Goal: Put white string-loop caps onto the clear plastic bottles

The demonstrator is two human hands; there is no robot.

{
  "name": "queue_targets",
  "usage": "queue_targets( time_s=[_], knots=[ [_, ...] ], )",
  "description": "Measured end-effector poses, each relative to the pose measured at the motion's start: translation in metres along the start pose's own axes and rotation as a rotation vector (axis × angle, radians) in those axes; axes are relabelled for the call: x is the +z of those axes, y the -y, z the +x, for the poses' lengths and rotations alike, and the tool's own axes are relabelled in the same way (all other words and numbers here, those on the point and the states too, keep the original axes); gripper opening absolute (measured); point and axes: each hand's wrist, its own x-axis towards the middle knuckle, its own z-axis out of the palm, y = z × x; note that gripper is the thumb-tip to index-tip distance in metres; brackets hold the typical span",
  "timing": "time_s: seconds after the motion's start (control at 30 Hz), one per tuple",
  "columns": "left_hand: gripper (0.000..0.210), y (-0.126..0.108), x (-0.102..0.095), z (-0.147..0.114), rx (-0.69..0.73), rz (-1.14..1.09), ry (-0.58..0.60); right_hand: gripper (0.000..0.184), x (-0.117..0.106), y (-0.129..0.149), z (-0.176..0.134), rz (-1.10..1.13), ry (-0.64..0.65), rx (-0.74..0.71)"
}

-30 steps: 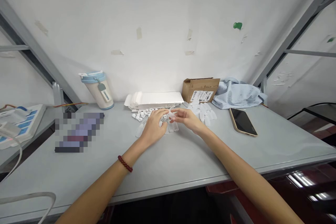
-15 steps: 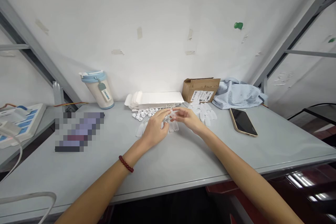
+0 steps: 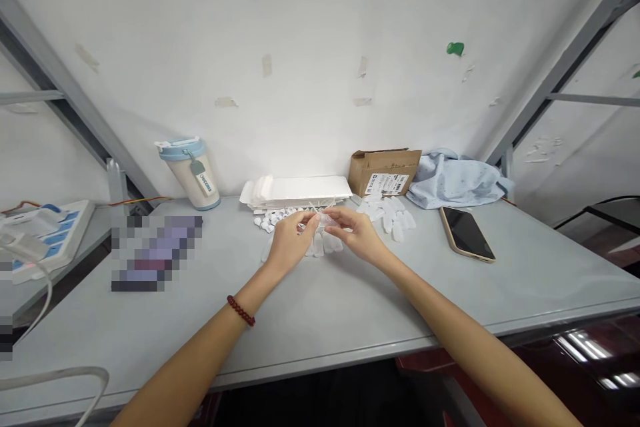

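My left hand (image 3: 291,237) and my right hand (image 3: 361,233) meet above the middle of the table, fingertips close together. Between them is a small clear plastic piece (image 3: 326,220), which my right thumb and fingers pinch. The left fingers are closed at its other end; what they grip there is hidden. Under the hands lies a row of similar translucent, tapered pieces (image 3: 319,245). Small white caps (image 3: 267,221) are heaped behind my left hand. Thin white sticks (image 3: 320,205) show just beyond the fingertips. More translucent pieces (image 3: 397,220) form a loose pile right of my right hand.
Flat white boxes (image 3: 305,187) are stacked by the wall, beside a brown cardboard box (image 3: 385,173) and a light blue cloth (image 3: 453,180). A phone (image 3: 467,233) lies at right. A tumbler (image 3: 193,177) and a power strip (image 3: 60,240) stand at left.
My left fingers, stretched out before, have curled in to the clear piece. Both hands have drawn together. The view has shifted slightly.
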Motion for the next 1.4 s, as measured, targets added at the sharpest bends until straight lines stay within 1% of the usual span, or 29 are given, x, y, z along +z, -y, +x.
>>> queue_targets(
  time_s=[0.1, 0.17, 0.3, 0.43, 0.53, 0.67, 0.83, 1.1, 1.17, 1.27, 1.33, 1.4],
  knots=[
    [0.026, 0.000, -0.003, 0.002, -0.017, -0.058, 0.021, 0.026, 0.007, 0.005, -0.004, -0.075, -0.026, -0.059],
    [0.025, -0.001, -0.004, 0.002, -0.009, -0.084, 0.028, 0.026, 0.010, 0.008, -0.006, -0.059, -0.040, -0.039],
    [0.026, -0.004, -0.005, 0.002, 0.002, -0.092, 0.059, 0.029, 0.012, 0.010, -0.007, 0.015, -0.028, 0.038],
    [0.026, -0.004, -0.004, 0.001, 0.007, -0.102, 0.071, 0.030, 0.012, 0.009, -0.008, 0.042, -0.021, 0.044],
    [0.025, -0.003, -0.004, 0.000, 0.008, -0.094, 0.062, 0.030, 0.013, 0.009, -0.008, 0.013, -0.026, 0.037],
    [0.023, -0.002, -0.004, 0.000, 0.047, -0.074, 0.049, 0.033, 0.014, 0.010, -0.008, -0.018, -0.021, 0.033],
    [0.024, -0.001, -0.006, 0.002, 0.054, -0.070, 0.094, 0.035, 0.014, 0.011, -0.009, -0.013, -0.030, 0.024],
    [0.032, 0.002, -0.006, 0.003, 0.087, -0.014, 0.151, 0.030, 0.015, 0.008, -0.010, -0.001, -0.020, 0.036],
    [0.029, 0.002, -0.004, 0.002, 0.066, -0.024, 0.140, 0.029, 0.015, 0.005, -0.009, -0.011, -0.035, 0.040],
    [0.021, 0.001, -0.002, 0.001, 0.016, -0.021, 0.084, 0.027, 0.016, 0.003, -0.009, -0.008, -0.068, 0.076],
    [0.019, 0.000, 0.000, 0.000, 0.013, -0.004, 0.058, 0.026, 0.016, 0.003, -0.009, 0.004, -0.080, 0.111],
    [0.019, 0.000, 0.001, -0.001, 0.031, 0.008, 0.065, 0.023, 0.016, 0.005, -0.009, 0.004, -0.070, 0.140]
  ],
)
